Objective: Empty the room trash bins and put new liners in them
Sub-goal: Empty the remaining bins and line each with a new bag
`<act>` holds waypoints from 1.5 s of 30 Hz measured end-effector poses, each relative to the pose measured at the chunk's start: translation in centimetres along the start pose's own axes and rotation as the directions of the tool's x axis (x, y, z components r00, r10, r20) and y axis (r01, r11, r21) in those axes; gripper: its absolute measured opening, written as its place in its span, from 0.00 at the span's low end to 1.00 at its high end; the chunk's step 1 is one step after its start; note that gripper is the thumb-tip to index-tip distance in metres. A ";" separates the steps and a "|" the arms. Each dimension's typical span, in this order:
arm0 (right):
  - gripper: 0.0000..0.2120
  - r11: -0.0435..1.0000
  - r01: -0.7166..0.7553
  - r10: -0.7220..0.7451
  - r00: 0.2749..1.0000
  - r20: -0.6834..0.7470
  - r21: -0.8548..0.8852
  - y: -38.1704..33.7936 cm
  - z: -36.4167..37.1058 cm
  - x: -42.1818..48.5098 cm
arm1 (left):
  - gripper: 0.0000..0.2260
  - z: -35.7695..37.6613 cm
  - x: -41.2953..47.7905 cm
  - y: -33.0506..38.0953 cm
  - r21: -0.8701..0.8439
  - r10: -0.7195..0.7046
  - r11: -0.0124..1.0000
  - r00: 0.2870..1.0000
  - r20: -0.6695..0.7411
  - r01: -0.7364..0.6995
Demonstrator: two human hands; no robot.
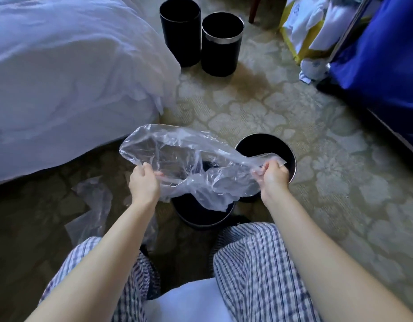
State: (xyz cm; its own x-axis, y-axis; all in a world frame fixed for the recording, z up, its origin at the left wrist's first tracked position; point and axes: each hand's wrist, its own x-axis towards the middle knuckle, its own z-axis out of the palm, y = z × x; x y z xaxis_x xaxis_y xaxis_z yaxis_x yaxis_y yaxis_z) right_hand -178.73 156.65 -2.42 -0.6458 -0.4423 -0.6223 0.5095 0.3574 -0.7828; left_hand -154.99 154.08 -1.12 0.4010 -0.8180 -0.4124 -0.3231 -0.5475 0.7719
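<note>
Head camera looks down on a clear plastic liner (189,159), held up in the middle of the frame and stretched between both hands above a black bin (196,214) that stands on the carpet (270,108) just in front of the person's knees. The left hand (144,182) has its fingers curled and pinches the liner's left edge. The right hand (274,176) has its fingers closed round the bunched right end. The liner's lower fold droops over the bin's mouth and hides most of it, so what is inside cannot be told.

No writing can be read; the blue marks on the white cloths (312,19) at the upper right are too small.

Just right of the black bin stands a second bin (259,145), its mouth partly covered by the right hand and dark inside. At the top centre two more stand side by side: a plain tall bin (180,36) and a banded bin (221,52) with a silver ring near its rim. A loose plastic sheet (94,205) lies on the carpet at the lower left. White bedding (61,66) fills the upper left. A blue cart (382,54) stands at the upper right, the cloths beside it.
</note>
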 end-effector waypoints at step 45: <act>0.22 0.155 0.660 0.130 0.724 0.677 -0.735 17.7 8.8 8.4 | 0.15 13.2 9.0 -11.9 0.511 -0.150 0.847 0.855 0.496 -0.148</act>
State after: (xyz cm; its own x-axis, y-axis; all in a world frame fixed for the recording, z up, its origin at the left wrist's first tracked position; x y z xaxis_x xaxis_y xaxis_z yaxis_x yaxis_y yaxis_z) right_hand -170.12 152.04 -21.51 -0.0169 -0.8310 -0.5560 -0.7652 0.3686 -0.5278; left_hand -158.81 150.89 -20.39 -0.0339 -0.7048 -0.7086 -0.7709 -0.4328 0.4674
